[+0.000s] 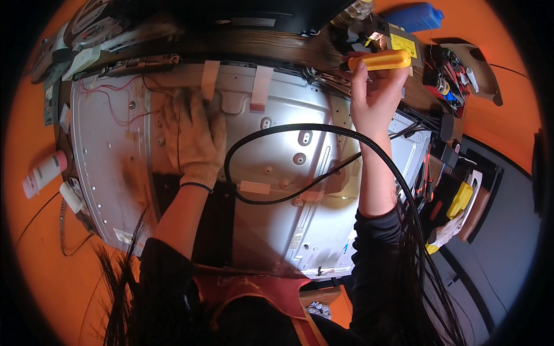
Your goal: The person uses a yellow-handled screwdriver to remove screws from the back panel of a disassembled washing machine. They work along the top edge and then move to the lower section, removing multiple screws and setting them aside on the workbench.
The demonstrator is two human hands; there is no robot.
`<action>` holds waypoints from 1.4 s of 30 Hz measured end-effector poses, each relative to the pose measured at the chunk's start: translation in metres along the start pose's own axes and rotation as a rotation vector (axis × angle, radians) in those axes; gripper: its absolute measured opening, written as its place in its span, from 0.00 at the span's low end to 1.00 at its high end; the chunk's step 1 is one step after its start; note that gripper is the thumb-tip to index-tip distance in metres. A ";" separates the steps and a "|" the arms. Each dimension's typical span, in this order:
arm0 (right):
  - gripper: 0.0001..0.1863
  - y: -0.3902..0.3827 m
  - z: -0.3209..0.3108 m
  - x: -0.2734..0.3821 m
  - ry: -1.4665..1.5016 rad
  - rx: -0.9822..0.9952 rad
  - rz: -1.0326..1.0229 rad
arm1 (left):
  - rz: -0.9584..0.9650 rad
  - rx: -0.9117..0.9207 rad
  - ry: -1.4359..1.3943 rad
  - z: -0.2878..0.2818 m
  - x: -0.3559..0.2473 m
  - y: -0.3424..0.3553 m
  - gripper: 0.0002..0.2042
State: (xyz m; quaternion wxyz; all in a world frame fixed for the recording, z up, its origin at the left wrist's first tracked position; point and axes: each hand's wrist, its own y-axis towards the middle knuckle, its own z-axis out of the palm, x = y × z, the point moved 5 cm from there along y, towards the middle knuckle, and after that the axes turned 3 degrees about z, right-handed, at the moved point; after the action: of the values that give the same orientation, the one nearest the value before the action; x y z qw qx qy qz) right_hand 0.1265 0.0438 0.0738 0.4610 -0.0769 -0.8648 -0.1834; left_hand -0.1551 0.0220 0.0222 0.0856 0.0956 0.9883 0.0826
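One large silver metal panel (115, 167) lies before the person. A looped black cable (314, 126) arcs over it. The gloved left hand (195, 132) rests on the panel's far left part, fingers slightly spread. The bare right hand (378, 95), raised near the far right edge, grasps a yellow-handled tool (381, 60) between thumb and fingers.

Ctr. glare on panel (271, 154), dk. fisheye-curved edges

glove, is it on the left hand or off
On: the glove covers the left hand, its knit cuff sitting at the wrist; the right hand shows bare skin.
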 end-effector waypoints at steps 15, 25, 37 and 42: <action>0.38 0.013 -0.006 -0.002 0.120 -0.132 -0.017 | -0.014 0.020 0.033 0.002 0.002 -0.004 0.29; 0.36 0.009 0.000 0.015 0.139 0.034 -0.247 | -0.006 0.047 0.015 0.001 0.003 -0.003 0.30; 0.18 0.035 -0.015 0.040 0.400 0.050 -0.222 | 0.001 0.026 0.014 0.001 0.002 -0.002 0.30; 0.13 0.034 -0.016 0.038 0.312 0.001 -0.312 | -0.003 0.013 0.001 0.001 0.002 -0.002 0.30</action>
State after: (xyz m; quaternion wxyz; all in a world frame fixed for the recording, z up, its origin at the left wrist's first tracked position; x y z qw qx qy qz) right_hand 0.1272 0.0680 0.1217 0.5553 0.0873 -0.7845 -0.2618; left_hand -0.1573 0.0203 0.0204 0.0846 0.0945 0.9890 0.0758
